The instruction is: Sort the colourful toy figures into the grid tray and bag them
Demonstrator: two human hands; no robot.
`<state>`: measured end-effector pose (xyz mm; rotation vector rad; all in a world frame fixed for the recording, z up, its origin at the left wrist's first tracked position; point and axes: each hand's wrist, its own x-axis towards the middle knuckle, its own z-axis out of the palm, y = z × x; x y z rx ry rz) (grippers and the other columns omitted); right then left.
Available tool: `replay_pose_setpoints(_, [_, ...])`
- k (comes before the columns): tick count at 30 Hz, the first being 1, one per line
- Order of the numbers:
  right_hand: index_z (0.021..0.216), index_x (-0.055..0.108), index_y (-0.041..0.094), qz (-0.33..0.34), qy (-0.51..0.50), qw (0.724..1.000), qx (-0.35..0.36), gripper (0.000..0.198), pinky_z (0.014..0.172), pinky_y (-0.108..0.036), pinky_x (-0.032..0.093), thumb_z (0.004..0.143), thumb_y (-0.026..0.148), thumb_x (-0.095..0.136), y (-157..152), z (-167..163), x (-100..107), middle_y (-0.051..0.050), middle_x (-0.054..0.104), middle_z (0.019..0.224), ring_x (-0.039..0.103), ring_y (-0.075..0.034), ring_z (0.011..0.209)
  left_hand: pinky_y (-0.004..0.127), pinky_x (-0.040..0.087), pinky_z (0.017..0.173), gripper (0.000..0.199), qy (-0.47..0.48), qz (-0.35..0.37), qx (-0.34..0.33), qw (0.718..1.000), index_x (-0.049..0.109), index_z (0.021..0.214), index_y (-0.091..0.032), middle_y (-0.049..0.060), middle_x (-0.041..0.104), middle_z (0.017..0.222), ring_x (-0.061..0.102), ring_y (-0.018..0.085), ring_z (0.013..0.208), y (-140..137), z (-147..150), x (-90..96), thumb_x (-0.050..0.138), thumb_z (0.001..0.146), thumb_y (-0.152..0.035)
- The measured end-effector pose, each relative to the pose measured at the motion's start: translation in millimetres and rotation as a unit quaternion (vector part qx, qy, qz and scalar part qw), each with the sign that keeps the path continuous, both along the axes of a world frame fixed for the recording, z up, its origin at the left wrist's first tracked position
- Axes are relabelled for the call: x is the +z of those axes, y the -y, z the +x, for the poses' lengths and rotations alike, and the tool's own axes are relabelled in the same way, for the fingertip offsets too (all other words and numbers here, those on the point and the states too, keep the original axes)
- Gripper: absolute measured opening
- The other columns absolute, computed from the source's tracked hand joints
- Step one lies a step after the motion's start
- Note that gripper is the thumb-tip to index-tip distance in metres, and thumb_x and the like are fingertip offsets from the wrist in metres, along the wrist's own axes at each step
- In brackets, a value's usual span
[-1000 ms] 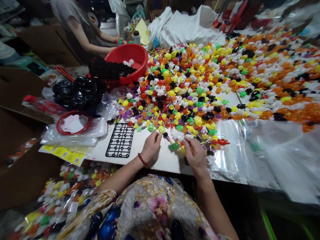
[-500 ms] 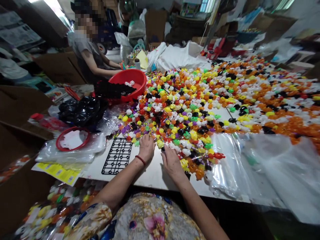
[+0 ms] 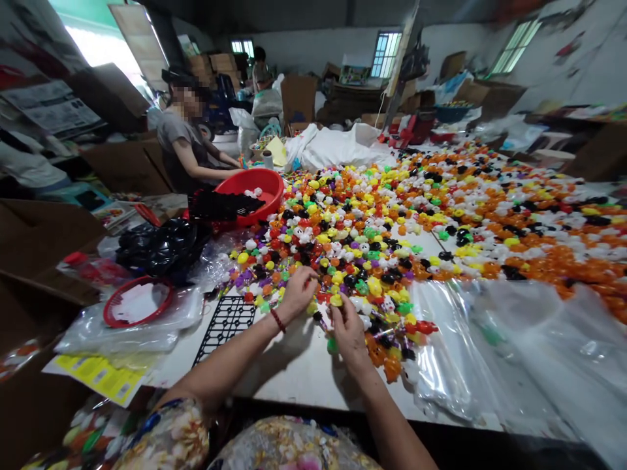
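Note:
My right hand (image 3: 349, 328) pinches a small yellow plastic toy piece (image 3: 336, 299) between thumb and fingers, just above the near edge of the pile. Under its fingers, a green piece (image 3: 332, 345) shows against the white table (image 3: 289, 375). To its left, my left hand (image 3: 298, 294), with a red bead bracelet at the wrist, reaches over the heap of small coloured plastic toys (image 3: 375, 286). Its fingers are curled together, and what they hold, if anything, is too small to make out. A black plastic grid (image 3: 226, 326) lies flat left of that forearm.
Clear plastic bags (image 3: 453, 352) lie at the right front. On the left are a red basket (image 3: 138, 302) with white slips, yellow printed sheets (image 3: 98, 375) and a black bag (image 3: 161, 245). Beyond stands a red basin (image 3: 274, 189); a co-worker (image 3: 181, 143) sits behind it.
The view has tilted upward. My left hand has lifted and moved right, closer to my right hand. My right hand has risen from the table edge of the pile, with the yellow toy piece in its fingers.

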<state>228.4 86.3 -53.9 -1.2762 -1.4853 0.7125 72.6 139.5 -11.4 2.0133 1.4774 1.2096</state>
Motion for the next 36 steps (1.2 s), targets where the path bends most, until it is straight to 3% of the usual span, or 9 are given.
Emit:
replay_pose_setpoints(4, [0.127,0.064,0.018,-0.047,-0.021,0.998,0.020,0.042,0.075,-0.034,0.058,0.091,0.036,0.051,13.2,2.9,1.6,-0.008,0.075,0.093,0.070,-0.021,0.081,0.037,0.049,0.093,0.027,-0.077,0.022,0.109,0.991,0.060,0.113,-0.018,0.011,0.054,0.113,0.058,0.022,0.101,-74.1,-12.2,27.9,0.051,0.088,-0.016])
replay_pose_setpoints(9, [0.123,0.068,0.020,-0.032,0.020,0.998,0.044,0.039,0.094,-0.039,0.054,0.089,0.032,0.055,32.3,3.7,-6.3,-0.010,0.073,0.115,0.068,-0.024,0.105,0.039,0.045,0.101,0.037,-0.206,-0.077,0.053,0.974,0.056,0.123,-0.017,0.013,0.052,0.116,0.056,0.026,0.111,-115.5,-22.7,32.8,0.047,0.087,-0.009])
replay_pose_setpoints(13, [0.123,0.069,0.023,-0.041,0.027,0.997,0.059,0.038,0.098,-0.041,0.053,0.088,0.030,0.056,38.0,9.5,-7.8,-0.010,0.071,0.121,0.067,-0.025,0.109,0.040,0.046,0.097,0.045,-0.190,-0.110,0.035,0.975,0.053,0.125,-0.015,0.016,0.049,0.120,0.059,0.026,0.106,-103.6,-32.8,15.3,0.047,0.082,-0.003])
replay_pose_setpoints(18, [0.123,0.069,0.023,-0.064,0.029,0.994,0.078,0.039,0.097,-0.043,0.053,0.087,0.030,0.058,36.9,7.7,-0.3,-0.009,0.072,0.119,0.068,-0.026,0.108,0.039,0.047,0.094,0.031,-0.121,-0.161,0.033,0.979,0.061,0.101,-0.016,0.011,0.053,0.108,0.061,0.022,0.093,-81.9,-45.9,0.4,0.053,0.075,-0.003])
replay_pose_setpoints(22, [0.121,0.070,0.022,-0.048,0.030,0.992,0.110,0.038,0.096,-0.043,0.055,0.087,0.030,0.057,39.0,1.6,5.8,-0.010,0.073,0.117,0.069,-0.026,0.106,0.036,0.048,0.092,0.018,-0.017,-0.174,0.044,0.984,0.058,0.085,-0.018,0.005,0.057,0.091,0.058,0.019,0.086,-71.0,-48.8,-1.7,0.057,0.071,-0.006])
replay_pose_setpoints(28, [0.124,0.067,0.020,-0.028,0.052,0.994,0.087,0.039,0.087,-0.037,0.057,0.089,0.033,0.055,46.6,4.0,12.3,-0.010,0.075,0.106,0.070,-0.024,0.097,0.027,0.051,0.067,0.014,0.189,-0.186,0.104,0.959,0.055,0.095,-0.021,0.002,0.058,0.082,0.058,0.015,0.073,-37.5,-42.7,-4.4,0.048,0.085,-0.026])
replay_pose_setpoints(31, [0.123,0.067,0.018,-0.021,0.063,0.996,0.067,0.038,0.079,-0.034,0.057,0.091,0.035,0.054,48.3,6.5,18.6,-0.009,0.075,0.097,0.070,-0.022,0.085,0.023,0.048,0.055,0.016,0.332,-0.243,0.069,0.909,0.054,0.084,-0.018,0.001,0.057,0.073,0.055,0.011,0.060,-3.5,-34.7,-5.9,0.051,0.086,-0.034])
replay_pose_setpoints(34, [0.119,0.070,0.021,0.020,0.070,0.994,0.078,0.034,0.086,-0.035,0.056,0.094,0.035,0.052,48.2,6.5,25.1,-0.010,0.074,0.106,0.070,-0.023,0.096,0.019,0.047,0.052,0.022,0.526,-0.326,-0.003,0.786,0.056,0.077,-0.016,0.000,0.058,0.070,0.054,0.008,0.057,33.4,-22.2,-4.3,0.064,0.081,-0.035])
replay_pose_setpoints(36, [0.120,0.070,0.022,0.038,0.080,0.992,0.090,0.034,0.090,-0.036,0.055,0.096,0.035,0.050,48.0,5.7,27.2,-0.011,0.073,0.110,0.069,-0.023,0.102,0.017,0.046,0.052,0.023,0.575,-0.349,-0.031,0.739,0.057,0.080,-0.016,0.000,0.060,0.072,0.054,0.007,0.058,53.7,-13.0,-1.9,0.071,0.077,-0.034])
